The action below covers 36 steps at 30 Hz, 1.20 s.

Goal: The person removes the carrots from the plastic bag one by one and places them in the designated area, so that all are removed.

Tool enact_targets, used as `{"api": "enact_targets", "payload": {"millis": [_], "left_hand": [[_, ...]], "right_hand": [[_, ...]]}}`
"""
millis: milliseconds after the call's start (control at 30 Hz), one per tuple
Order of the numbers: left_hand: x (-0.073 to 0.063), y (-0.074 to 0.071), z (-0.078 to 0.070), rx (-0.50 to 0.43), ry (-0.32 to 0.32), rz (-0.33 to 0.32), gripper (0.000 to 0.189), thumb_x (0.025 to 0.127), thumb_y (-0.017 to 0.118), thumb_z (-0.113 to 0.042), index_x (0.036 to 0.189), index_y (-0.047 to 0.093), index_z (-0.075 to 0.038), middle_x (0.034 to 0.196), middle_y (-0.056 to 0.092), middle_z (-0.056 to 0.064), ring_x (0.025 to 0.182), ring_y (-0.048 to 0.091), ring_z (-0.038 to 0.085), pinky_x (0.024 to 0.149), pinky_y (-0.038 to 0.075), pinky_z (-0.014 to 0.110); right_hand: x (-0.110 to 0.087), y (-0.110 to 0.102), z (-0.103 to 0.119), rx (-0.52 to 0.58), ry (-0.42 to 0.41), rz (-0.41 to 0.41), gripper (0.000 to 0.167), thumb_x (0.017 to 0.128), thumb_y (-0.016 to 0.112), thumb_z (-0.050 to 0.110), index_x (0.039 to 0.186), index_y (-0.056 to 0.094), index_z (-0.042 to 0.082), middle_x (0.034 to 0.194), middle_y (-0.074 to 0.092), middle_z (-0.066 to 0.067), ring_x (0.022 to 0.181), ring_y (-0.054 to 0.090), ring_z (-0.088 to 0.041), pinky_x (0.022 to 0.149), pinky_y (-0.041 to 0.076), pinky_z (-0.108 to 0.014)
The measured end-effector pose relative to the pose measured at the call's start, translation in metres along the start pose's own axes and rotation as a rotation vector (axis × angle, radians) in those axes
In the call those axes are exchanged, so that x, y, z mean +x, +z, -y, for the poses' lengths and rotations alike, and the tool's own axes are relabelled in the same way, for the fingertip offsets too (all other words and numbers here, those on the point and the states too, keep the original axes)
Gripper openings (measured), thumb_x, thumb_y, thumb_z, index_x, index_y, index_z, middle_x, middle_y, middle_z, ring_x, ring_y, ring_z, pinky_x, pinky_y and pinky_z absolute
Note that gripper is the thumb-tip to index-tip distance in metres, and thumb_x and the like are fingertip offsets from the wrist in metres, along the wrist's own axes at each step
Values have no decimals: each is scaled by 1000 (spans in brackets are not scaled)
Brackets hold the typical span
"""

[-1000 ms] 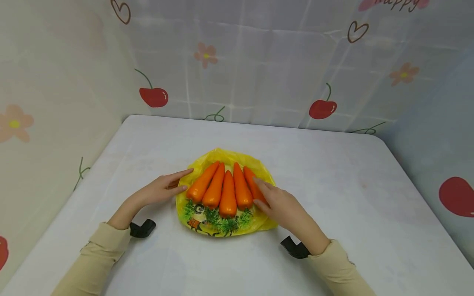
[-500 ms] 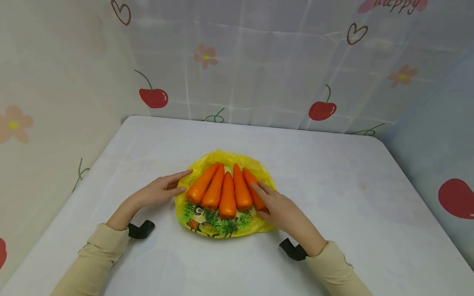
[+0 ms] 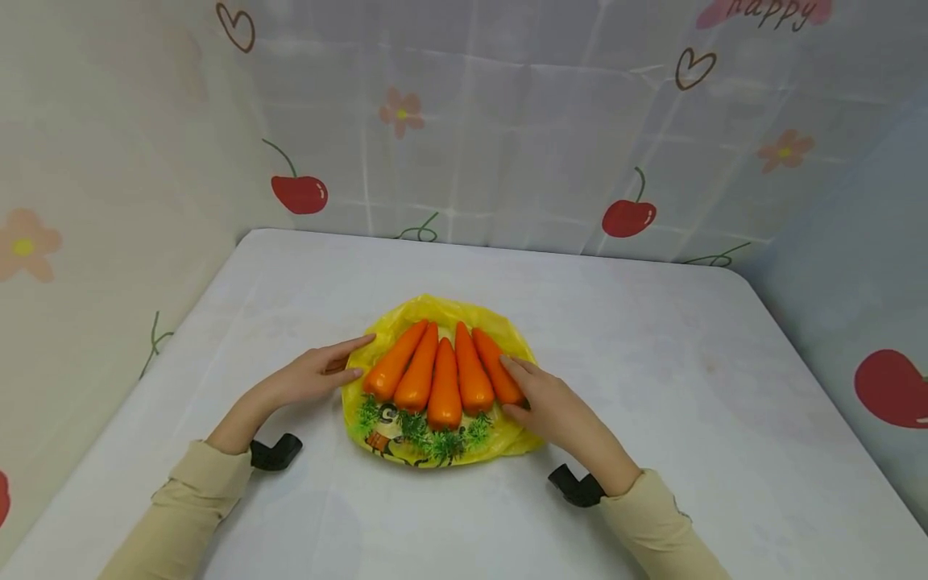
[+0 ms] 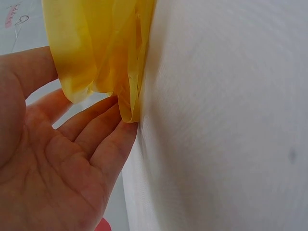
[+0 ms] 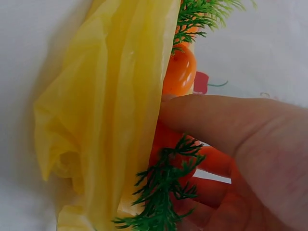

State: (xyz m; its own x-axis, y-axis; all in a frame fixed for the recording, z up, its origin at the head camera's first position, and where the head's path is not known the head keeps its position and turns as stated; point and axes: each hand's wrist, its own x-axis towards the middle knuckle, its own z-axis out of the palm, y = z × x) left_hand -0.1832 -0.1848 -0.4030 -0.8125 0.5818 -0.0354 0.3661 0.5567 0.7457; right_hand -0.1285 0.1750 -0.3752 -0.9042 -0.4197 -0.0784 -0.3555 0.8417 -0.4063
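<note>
Pinching the rightmost glossy orange carrot (image 3: 495, 366) near its thick end, right hand (image 3: 561, 407) curled; thumb (image 5: 207, 115) has shifted there from its side, so likely firmer hold. Carrot's on crinkly yellow plastic bag (image 3: 518, 441), white counter (image 3: 652, 362). Left hand (image 3: 308, 377) relaxed, touching bag edge.

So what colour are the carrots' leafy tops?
The leafy tops are green, some brighter, some darker; the right wrist view shows it best.
</note>
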Motion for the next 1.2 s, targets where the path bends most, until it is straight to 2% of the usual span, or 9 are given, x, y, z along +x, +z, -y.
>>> {"api": "enact_targets", "payload": {"millis": [367, 767, 900, 1067, 1200], "left_hand": [[-1, 1, 0, -6, 5, 1, 56, 97, 53, -25, 146, 33, -7, 145, 31, 21, 131, 30, 39, 102, 30, 52], [-2, 1, -2, -8, 2, -1, 56, 97, 54, -25, 146, 34, -7, 145, 31, 21, 130, 30, 39, 102, 29, 52], [-1, 0, -2, -8, 5, -2, 56, 97, 54, -24, 146, 34, -7, 145, 31, 21, 130, 30, 39, 102, 29, 53], [-2, 1, -1, -17, 6, -1, 56, 97, 54, -25, 146, 34, -8, 145, 31, 21, 130, 31, 39, 102, 28, 54], [-2, 1, -1, -14, 4, -2, 56, 97, 54, -25, 146, 34, -8, 145, 31, 21, 130, 31, 40, 102, 28, 54]], "right_hand": [[3, -4, -11, 140, -34, -12, 63, 88, 67, 19, 141, 39, -1, 136, 45, -18, 124, 42, -33, 100, 35, -46], [4, -8, -21, 293, -57, -6, 60, 91, 64, 19, 140, 39, -4, 131, 48, -22, 113, 51, -32, 92, 43, -46], [5, -8, -28, 376, -49, 2, 59, 92, 62, 22, 140, 39, -2, 129, 49, -21, 110, 52, -33, 89, 46, -43], [4, -11, -33, 534, -41, 16, 55, 94, 59, 20, 140, 39, -3, 131, 47, -22, 110, 51, -34, 88, 47, -42], [2, -14, -36, 637, 8, 15, 53, 95, 56, 20, 140, 39, -2, 133, 45, -22, 109, 50, -31, 88, 46, -38]]}}
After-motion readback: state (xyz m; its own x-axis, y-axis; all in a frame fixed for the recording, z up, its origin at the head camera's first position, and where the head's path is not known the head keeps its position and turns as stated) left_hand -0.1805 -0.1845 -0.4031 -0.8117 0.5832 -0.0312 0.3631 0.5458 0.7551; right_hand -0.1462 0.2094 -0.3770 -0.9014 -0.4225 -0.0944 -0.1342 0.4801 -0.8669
